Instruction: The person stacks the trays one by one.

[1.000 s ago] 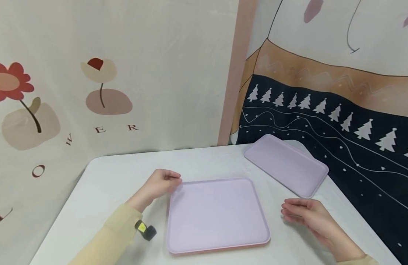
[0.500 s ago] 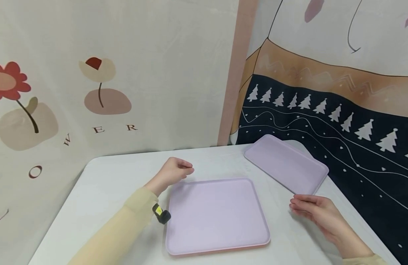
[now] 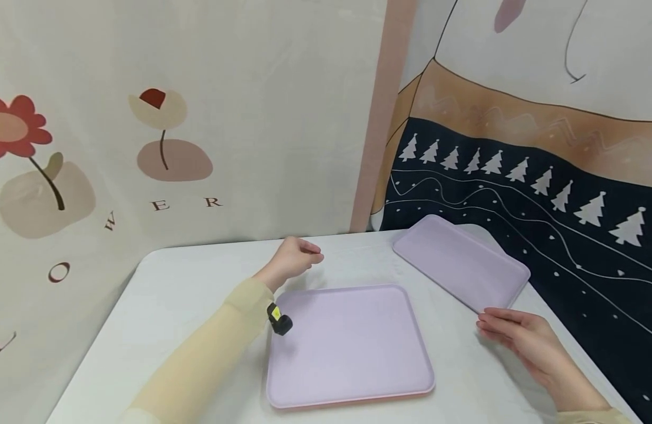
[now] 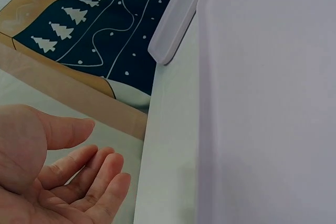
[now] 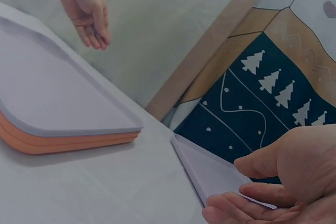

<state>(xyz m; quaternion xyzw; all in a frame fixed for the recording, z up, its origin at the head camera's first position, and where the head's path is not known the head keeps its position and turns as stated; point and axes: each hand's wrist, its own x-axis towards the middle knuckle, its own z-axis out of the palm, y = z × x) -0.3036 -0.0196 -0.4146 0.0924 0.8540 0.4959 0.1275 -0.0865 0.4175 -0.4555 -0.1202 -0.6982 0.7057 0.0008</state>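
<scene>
A large lilac rectangular tray [image 3: 349, 347] lies in the middle of the white table, with orange layers [image 5: 68, 146] visible beneath its rim in the right wrist view. My left hand [image 3: 294, 259] hovers past its back edge, fingers loosely bent and holding nothing; the left wrist view shows the same hand [image 4: 58, 171] with its palm bare. At the right, my right hand [image 3: 527, 344] is by the near corner of a smaller lilac tray [image 3: 461, 262]. Its fingers are relaxed around nothing; whether they touch that tray I cannot tell.
The white table [image 3: 199, 277] ends at a cream wall cloth [image 3: 283, 147] printed with flowers and letters. A dark cloth with white trees [image 3: 548, 224] hangs along the right side. Under the small tray's far side, a pale rounded shape [image 3: 476, 232] peeks out.
My left hand has moved from the large tray's back left corner, away and to the right. My right hand has shifted slightly right and away, closer to the small tray's corner. Both trays stay put.
</scene>
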